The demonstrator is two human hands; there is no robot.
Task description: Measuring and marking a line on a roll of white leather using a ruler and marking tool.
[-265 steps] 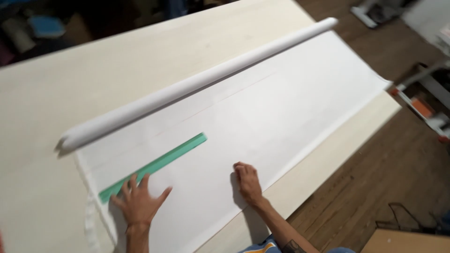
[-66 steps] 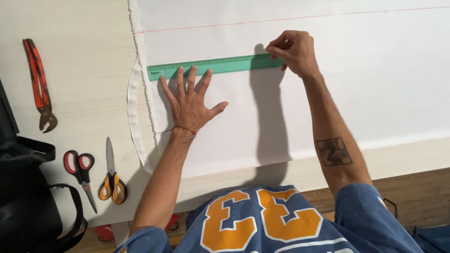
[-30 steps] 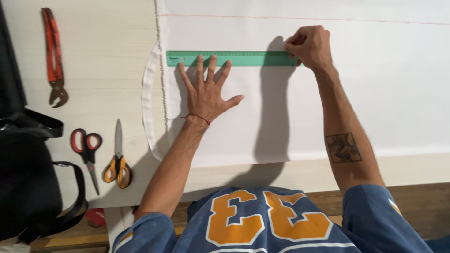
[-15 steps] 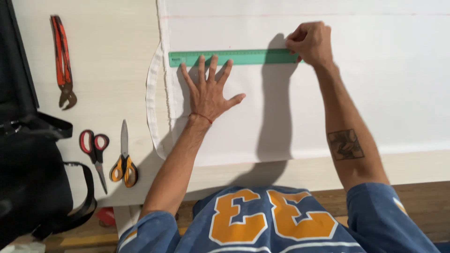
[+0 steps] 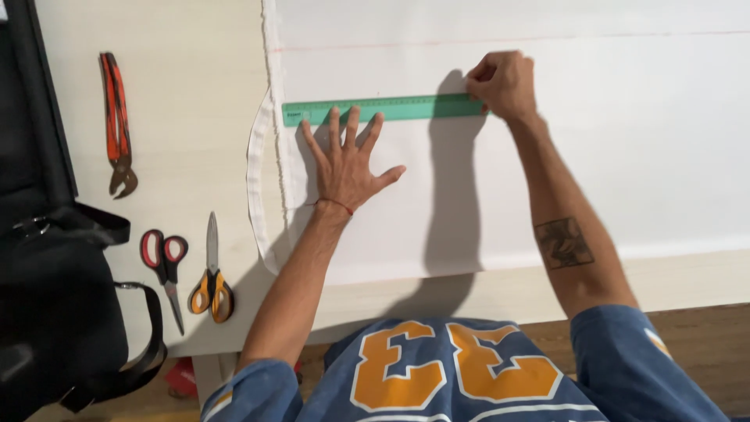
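Green ruler (image 5: 387, 109): it lies flat on the white fabric (image 5: 508, 180), running parallel to the near table edge, its left end just inside the fabric's frayed left edge. Compared with half a second ago it sits in the same line under your hands; only the view has shifted a little.
Left hand (image 5: 349, 160): yours is spread flat, palm down on the fabric, fingertips resting on the ruler's lower edge near its left end. It grips nothing; it presses. The spread matches the earlier pictures, so the ruler looks pinned rather than moving.
Right hand (image 5: 504, 84): it is curled tight at the ruler's right end, fingers pinched together. You cannot tell from this view whether a marking tool is inside the pinch. It has stayed at that end for the last two seconds.
Meaning of the change: almost nothing has moved, which suggests you are working at one spot by the ruler's right end.
Red line (image 5: 547, 39): a faint one crosses the fabric beyond the ruler, towards the far edge.
Left side of the table (image 5: 180, 117): red pliers (image 5: 117, 125) towards the far edge; red-handled scissors (image 5: 164, 270) and orange-handled scissors (image 5: 211, 273) near the front edge.
Black bag (image 5: 55, 312): at the front left corner.
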